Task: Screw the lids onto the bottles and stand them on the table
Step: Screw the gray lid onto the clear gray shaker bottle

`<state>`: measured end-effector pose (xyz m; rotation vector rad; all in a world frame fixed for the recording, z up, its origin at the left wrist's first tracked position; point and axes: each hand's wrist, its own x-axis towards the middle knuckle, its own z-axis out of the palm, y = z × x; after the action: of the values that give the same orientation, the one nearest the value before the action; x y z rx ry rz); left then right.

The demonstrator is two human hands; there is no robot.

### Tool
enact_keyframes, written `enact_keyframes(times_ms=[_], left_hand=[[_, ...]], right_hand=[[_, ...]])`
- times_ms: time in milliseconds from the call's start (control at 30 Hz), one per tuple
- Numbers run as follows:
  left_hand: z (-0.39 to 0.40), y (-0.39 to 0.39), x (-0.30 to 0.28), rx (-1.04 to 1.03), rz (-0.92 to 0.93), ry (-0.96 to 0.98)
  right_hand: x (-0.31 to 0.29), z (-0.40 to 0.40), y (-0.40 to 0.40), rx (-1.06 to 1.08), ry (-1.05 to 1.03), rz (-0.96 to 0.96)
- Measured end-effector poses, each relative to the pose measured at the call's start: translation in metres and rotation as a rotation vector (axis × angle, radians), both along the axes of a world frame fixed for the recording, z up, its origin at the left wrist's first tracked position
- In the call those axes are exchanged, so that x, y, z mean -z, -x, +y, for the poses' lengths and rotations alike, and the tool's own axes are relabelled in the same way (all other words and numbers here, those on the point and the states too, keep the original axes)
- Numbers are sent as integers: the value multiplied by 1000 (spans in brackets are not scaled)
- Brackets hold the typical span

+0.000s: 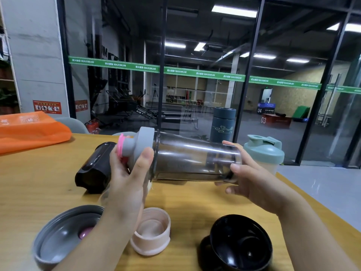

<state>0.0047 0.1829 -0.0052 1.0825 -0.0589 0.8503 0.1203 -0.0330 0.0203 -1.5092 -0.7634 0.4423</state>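
While the smoky bottle (195, 159) was held sideways above the table (39, 182), its grey lid (140, 143) at 9 o'clock was clamped by the left hand (127, 180); its base was clasped by the right hand (252, 180).

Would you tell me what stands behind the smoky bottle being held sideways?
Behind the smoky bottle stand a dark blue flask and a green-lidded shaker; the right hand hides the shaker's lower part.

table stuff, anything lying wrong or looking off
The black plastic bottle lies on its side, uncapped, left of the left hand. Three loose lids sit upside down near the front edge: grey, pink, black. Nothing spilled.
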Motion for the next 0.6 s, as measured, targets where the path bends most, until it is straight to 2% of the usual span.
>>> enact_keyframes(times_ms=[167,400,600], left_hand=[[0,1,-2,9,-16,55],[-1,3,-3,26,-5,54],[-3,3,-3,18,7,-14]], right_hand=[[-1,0,-1,15,-59,-70],[0,4,0,131,-4,-152],[3,8,1,240,86,-86]])
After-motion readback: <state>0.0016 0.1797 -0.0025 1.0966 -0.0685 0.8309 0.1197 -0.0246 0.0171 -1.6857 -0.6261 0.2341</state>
